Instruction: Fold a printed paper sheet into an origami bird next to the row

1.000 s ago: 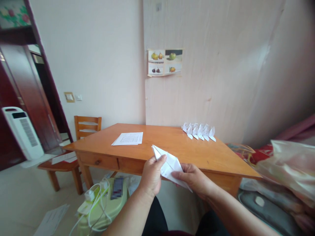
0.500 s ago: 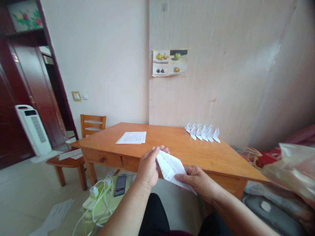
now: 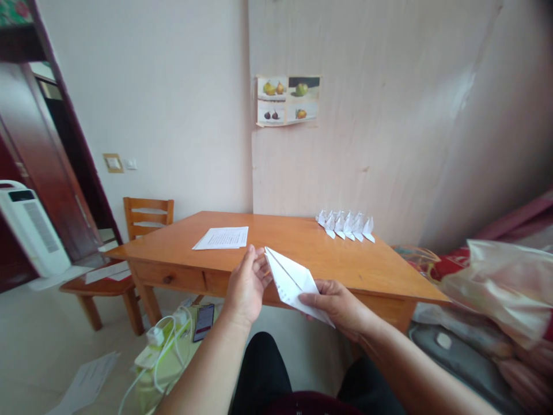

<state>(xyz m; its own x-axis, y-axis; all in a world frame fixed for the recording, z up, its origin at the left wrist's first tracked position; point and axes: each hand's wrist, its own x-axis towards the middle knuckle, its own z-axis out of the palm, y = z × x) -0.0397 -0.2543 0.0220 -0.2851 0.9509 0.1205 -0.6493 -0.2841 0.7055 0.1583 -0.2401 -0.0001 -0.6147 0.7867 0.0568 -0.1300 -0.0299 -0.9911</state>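
Observation:
A folded sheet of white paper (image 3: 290,279), kite-shaped with a crease down its middle and some print on its lower left side, is held above my lap before the table's front edge. My right hand (image 3: 339,305) pinches its lower right end, thumb on top and fingers underneath. Beside the upper left tip is my left hand (image 3: 248,288), its fingers apart; whether the fingertips touch the paper's edge is hard to tell.
The wooden table (image 3: 285,239) carries a stack of printed sheets (image 3: 222,237) and rows of folded paper figures (image 3: 345,225). Left of my legs, a phone (image 3: 204,321) and white cables (image 3: 173,340) lie on a low stand. A chair (image 3: 147,216) stands at the left.
My left thumb has come off the paper's upper tip and the left hand has opened beside it. The right hand keeps its hold. The head view has swung slightly right.

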